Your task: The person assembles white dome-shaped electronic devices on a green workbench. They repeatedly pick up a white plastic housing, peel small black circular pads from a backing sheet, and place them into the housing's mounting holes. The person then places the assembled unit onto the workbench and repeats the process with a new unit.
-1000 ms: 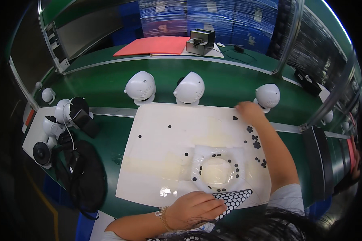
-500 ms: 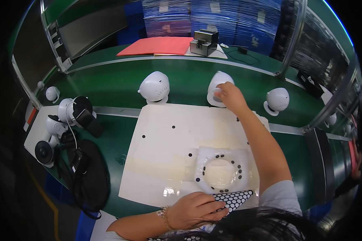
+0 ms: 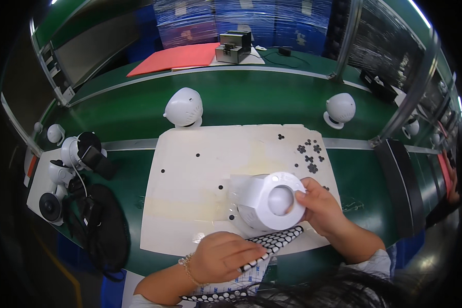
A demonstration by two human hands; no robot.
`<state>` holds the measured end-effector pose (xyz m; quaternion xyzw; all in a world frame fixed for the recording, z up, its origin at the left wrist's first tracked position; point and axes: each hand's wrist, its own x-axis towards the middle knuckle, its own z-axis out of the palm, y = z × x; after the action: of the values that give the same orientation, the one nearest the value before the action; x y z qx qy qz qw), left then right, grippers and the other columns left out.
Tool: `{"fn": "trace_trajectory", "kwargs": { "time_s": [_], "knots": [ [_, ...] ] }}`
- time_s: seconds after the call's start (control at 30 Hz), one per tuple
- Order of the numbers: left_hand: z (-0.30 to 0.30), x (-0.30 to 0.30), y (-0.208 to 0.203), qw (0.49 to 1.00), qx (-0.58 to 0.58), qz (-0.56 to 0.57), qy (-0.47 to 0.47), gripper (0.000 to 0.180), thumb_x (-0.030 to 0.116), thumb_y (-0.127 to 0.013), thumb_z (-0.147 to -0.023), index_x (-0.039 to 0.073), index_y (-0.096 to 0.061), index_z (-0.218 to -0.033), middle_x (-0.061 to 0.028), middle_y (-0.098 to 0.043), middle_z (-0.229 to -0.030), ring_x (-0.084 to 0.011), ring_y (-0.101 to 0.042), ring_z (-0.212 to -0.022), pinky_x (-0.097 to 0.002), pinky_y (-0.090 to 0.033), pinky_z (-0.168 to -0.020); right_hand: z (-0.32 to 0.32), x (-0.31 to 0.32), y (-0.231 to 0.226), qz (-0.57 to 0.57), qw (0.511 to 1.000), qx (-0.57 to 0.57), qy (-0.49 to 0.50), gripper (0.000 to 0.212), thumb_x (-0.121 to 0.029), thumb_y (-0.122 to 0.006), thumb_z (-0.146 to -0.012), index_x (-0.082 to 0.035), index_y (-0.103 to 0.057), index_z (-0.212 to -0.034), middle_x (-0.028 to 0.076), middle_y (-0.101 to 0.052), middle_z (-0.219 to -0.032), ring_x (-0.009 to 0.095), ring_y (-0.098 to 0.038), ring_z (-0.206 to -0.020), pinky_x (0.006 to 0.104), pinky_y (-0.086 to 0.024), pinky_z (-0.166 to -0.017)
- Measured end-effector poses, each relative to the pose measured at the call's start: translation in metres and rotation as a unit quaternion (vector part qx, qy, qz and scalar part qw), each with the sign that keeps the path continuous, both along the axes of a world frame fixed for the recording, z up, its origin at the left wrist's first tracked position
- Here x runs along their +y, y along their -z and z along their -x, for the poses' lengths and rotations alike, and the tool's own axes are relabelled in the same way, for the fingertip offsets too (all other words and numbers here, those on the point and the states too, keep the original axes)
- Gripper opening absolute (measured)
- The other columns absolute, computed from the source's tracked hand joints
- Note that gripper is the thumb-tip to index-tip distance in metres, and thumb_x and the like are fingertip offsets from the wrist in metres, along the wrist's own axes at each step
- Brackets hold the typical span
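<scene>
Right hand (image 3: 321, 208) clamped on the rim of the white unit (image 3: 262, 208), and from my remote seat I see its ring-shaped base turned up toward the camera, over the pale board (image 3: 190, 190). To handle this well, I'd judge, grip firmly and leave the ring's face uncovered. The right forearm slants up from lower right, thumb by the opening. Left hand (image 3: 230, 256): fingers together across the dotted sheet (image 3: 277, 241); thumb hidden, so I can't tell whether it pinches.
</scene>
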<state>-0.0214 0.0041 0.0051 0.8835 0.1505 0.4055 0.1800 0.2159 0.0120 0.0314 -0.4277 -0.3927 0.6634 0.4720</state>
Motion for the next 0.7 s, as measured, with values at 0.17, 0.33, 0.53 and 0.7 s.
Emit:
{"fn": "trace_trajectory", "kwargs": {
  "time_s": [0.17,0.33,0.53,0.7],
  "knots": [
    [-0.004,0.0,-0.008,0.993,-0.028,0.109,-0.028,0.028,0.003,-0.069,-0.061,0.006,-0.064,-0.088,-0.0069,-0.063,-0.077,-0.021,-0.059,-0.062,-0.0287,-0.047,-0.056,-0.016,-0.012,0.015,-0.333,0.881,-0.316,0.115,0.036,-0.016,-0.063,-0.079,-0.005,-0.039,-0.105,0.009,-0.057,-0.093,0.017,-0.056,-0.087,0.0283,-0.044,-0.073],
    [-0.003,-0.005,-0.005,0.971,-0.083,0.214,-0.069,0.018,0.006,-0.07,-0.066,0.003,-0.064,-0.083,-0.0099,-0.062,-0.07,-0.0202,-0.059,-0.059,-0.0261,-0.045,-0.054,0.007,-0.03,-0.002,-0.576,0.733,-0.36,0.033,0.038,-0.015,-0.072,-0.069,-0.008,-0.05,-0.1,0.003,-0.055,-0.084,0.018,-0.053,-0.076,0.0297,-0.039,-0.072],
    [-0.003,-0.009,0.001,0.94,-0.131,0.308,-0.073,0.014,0.01,-0.069,-0.071,0.0,-0.062,-0.077,-0.0113,-0.06,-0.065,-0.0178,-0.057,-0.057,-0.0254,-0.043,-0.052,0.01,-0.031,-0.002,-0.525,0.748,-0.407,-0.019,0.033,-0.015,-0.073,-0.067,-0.008,-0.056,-0.094,0.005,-0.056,-0.075,0.022,-0.054,-0.068,0.0321,-0.04,-0.065],
    [0.005,-0.005,0.005,0.951,-0.1,0.287,-0.052,0.018,0.014,-0.068,-0.073,-0.001,-0.059,-0.074,-0.0106,-0.058,-0.063,-0.0183,-0.055,-0.053,-0.0259,-0.042,-0.049,0.011,-0.031,0.006,-0.492,0.81,-0.318,-0.007,0.033,-0.014,-0.072,-0.068,-0.007,-0.055,-0.095,0.006,-0.056,-0.072,0.023,-0.054,-0.067,0.0332,-0.042,-0.063]
  ]
}}
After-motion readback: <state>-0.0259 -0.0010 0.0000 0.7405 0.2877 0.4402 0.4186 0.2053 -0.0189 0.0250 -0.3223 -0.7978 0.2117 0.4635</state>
